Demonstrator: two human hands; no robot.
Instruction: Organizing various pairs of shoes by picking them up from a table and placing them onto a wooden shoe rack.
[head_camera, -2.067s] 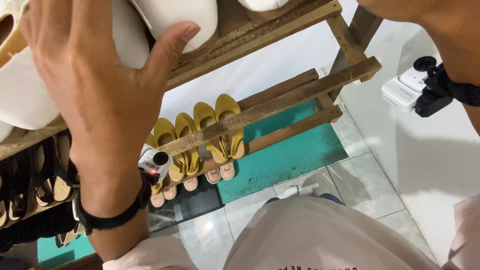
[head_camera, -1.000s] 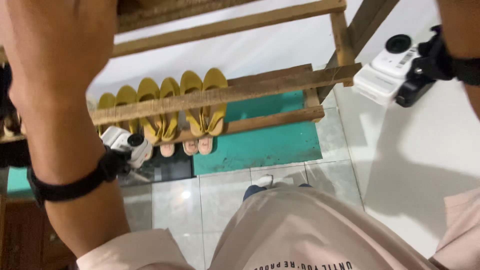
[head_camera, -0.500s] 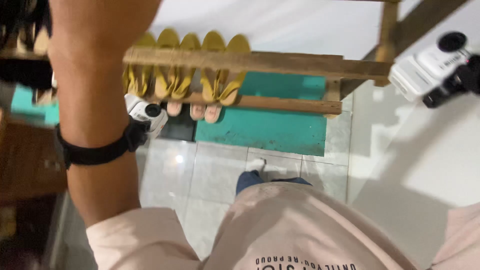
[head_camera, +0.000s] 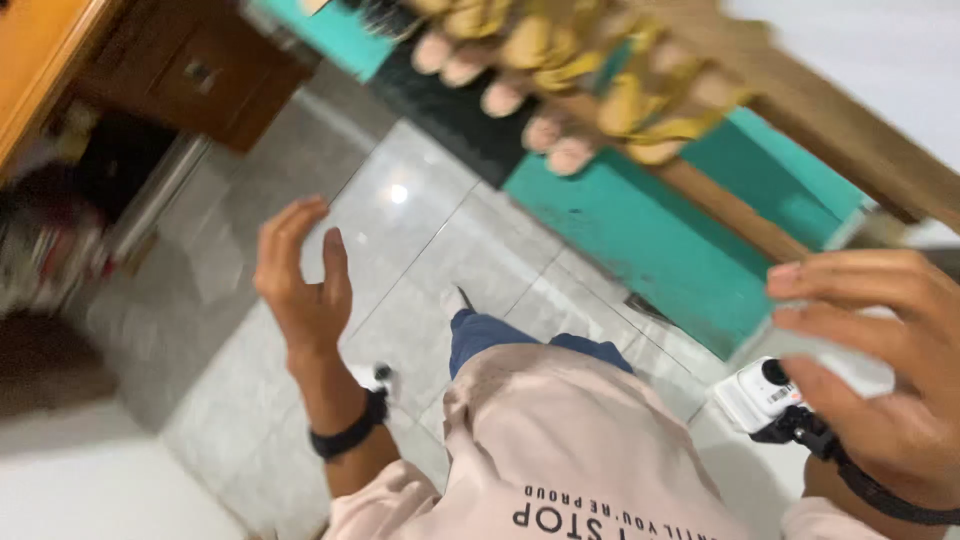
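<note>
My left hand (head_camera: 300, 285) is raised over the tiled floor with its fingers apart and nothing in it. A black band with a small white camera (head_camera: 372, 382) circles that wrist. At the right edge my right hand (head_camera: 880, 360) hangs open with curled fingers, also holding nothing. A white camera (head_camera: 760, 395) is strapped at its wrist. Both hands are below and apart from the wooden shoe rack (head_camera: 820, 110), where several yellow sandals (head_camera: 610, 75) lie blurred.
A teal mat (head_camera: 650, 235) lies under the rack on grey floor tiles (head_camera: 420, 240). A brown wooden cabinet (head_camera: 190, 65) stands at the upper left, with dark clutter (head_camera: 50, 250) beside it. My pink shirt (head_camera: 570, 450) fills the bottom.
Both hands have come down from the rack's upper shelves to waist height. The view has swung left and tilted, so the rack now lies at the top right.
</note>
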